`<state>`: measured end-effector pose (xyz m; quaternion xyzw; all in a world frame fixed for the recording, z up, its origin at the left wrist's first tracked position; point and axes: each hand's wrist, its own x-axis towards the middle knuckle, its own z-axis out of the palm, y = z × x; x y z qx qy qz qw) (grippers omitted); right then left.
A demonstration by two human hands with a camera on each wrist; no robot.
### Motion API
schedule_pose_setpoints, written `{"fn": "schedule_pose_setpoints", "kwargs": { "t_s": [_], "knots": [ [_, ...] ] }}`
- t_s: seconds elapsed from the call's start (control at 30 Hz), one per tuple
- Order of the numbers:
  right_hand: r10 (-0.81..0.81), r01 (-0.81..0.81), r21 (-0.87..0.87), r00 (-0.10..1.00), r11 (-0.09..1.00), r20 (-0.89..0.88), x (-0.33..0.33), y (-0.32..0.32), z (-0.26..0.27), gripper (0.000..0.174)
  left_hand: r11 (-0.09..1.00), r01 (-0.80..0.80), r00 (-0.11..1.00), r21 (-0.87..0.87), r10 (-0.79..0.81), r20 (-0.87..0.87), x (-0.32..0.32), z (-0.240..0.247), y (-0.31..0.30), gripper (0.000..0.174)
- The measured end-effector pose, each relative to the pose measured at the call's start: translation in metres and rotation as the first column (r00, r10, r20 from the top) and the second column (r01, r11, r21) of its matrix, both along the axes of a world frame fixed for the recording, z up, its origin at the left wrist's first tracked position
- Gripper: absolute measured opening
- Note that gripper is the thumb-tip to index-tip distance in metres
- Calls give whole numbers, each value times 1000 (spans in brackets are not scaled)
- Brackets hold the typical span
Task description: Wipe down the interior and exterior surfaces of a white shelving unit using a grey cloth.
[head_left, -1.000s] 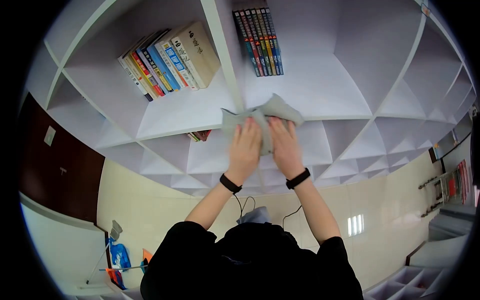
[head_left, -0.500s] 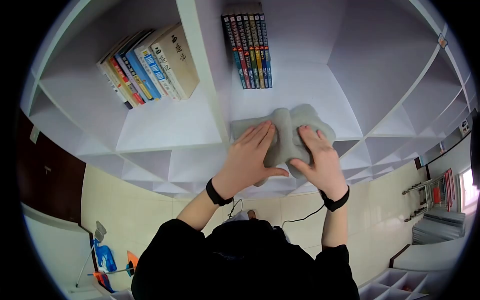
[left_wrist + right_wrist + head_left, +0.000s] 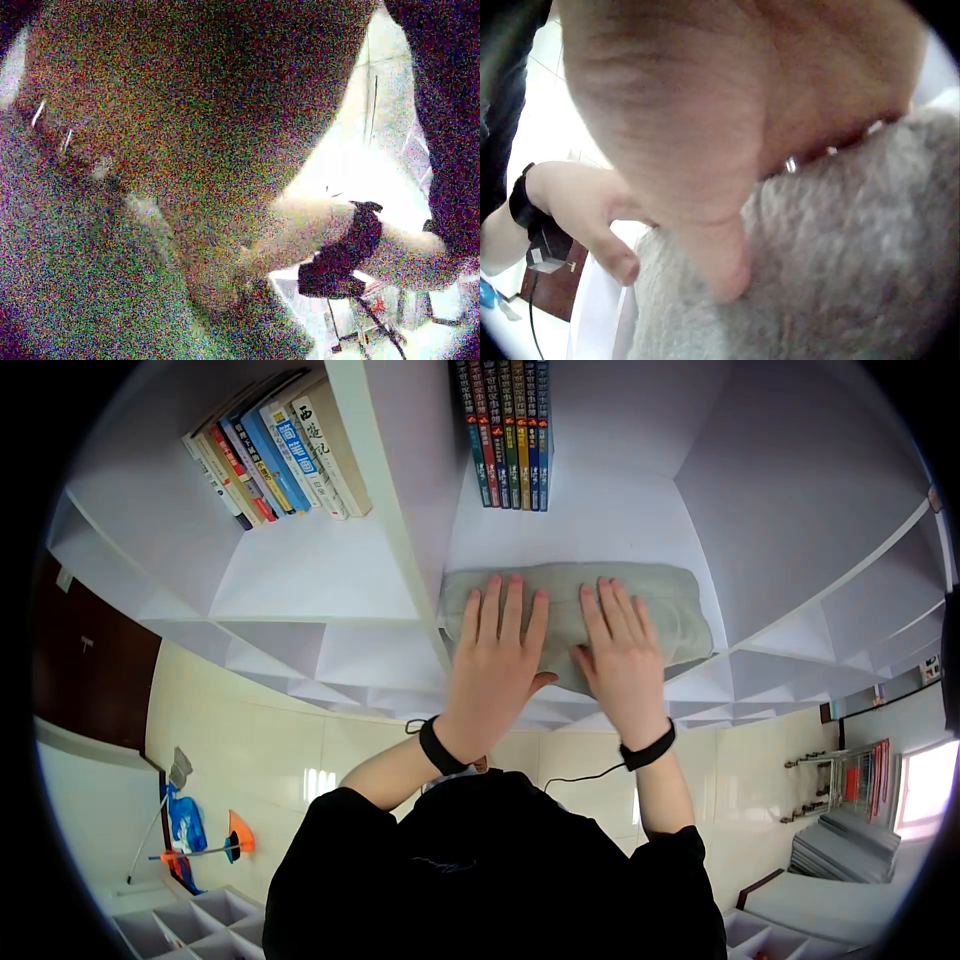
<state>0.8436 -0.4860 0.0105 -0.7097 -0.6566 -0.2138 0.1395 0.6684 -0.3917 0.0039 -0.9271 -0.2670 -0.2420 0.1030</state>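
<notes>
The fingers of the left hand (image 3: 487,680) are straight and a little spread, with the thumb out toward 3 o'clock; those of the right hand (image 3: 625,660) are also straight but lie nearer to each other, and neither hand pinches anything. Both rest on the grey cloth (image 3: 565,595), which lies wide and almost flat at the front of the white shelf (image 3: 585,525). Its side toward 6 o'clock seems to pass over the shelf edge, so I judge that too much pull that way could make it slip off. Because the palms only lie on top, one hand moving faster than the other could gather the cloth into a fold between them. At 12 o'clock, slightly to 11, upright books (image 3: 505,450) stand near enough that a long push could knock the fingertips against them. At 9 o'clock from the left hand, the divider (image 3: 378,490) could catch the cloth's corner or hurt the knuckles. At 6 o'clock from the right hand, a black cord (image 3: 585,777) hangs near the wristband (image 3: 650,748); a long reach could perhaps pull it tight. In the left wrist view the noise hides the fingertips, so there I cannot tell how hard they press.
</notes>
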Motion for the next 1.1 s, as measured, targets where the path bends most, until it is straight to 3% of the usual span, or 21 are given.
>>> {"fn": "schedule_pose_setpoints", "kwargs": {
  "t_s": [0.2, 0.33, 0.53, 0.77, 0.87, 0.9, 1.1],
  "knots": [
    [64, -63, 11, 993, 998, -97, 7, 16, -1, 78, 994, 11, 998, -109, -3, 67, 16, 11, 6, 109],
    [113, -119, -73, 990, 990, -87, 24, 32, 4, 94, 989, 11, 996, -145, -24, -83, 23, 22, 38, 117],
    [153, -149, 37, 980, 988, -127, 31, 50, -12, 112, 969, -118, 981, -217, 79, -178, 44, 21, 57, 104],
    [130, -121, 148, 990, 981, -52, 34, 19, -19, 72, 997, -4, 999, -72, 1, -50, 28, 6, 20, 100],
    [96, -104, 252, 994, 962, 43, 47, -2, -26, 59, 999, 38, 999, 9, -38, -16, 32, 3, -7, 81],
    [146, -130, 285, 989, 950, -36, 51, -14, -22, 53, 999, 29, 1000, 37, -29, -2, 37, 1, -12, 78],
    [-45, 41, 310, 999, 950, 6, 94, -33, -34, 52, 983, -20, 998, 182, 9, 60, 98, -15, -29, 73]
  ]
}}
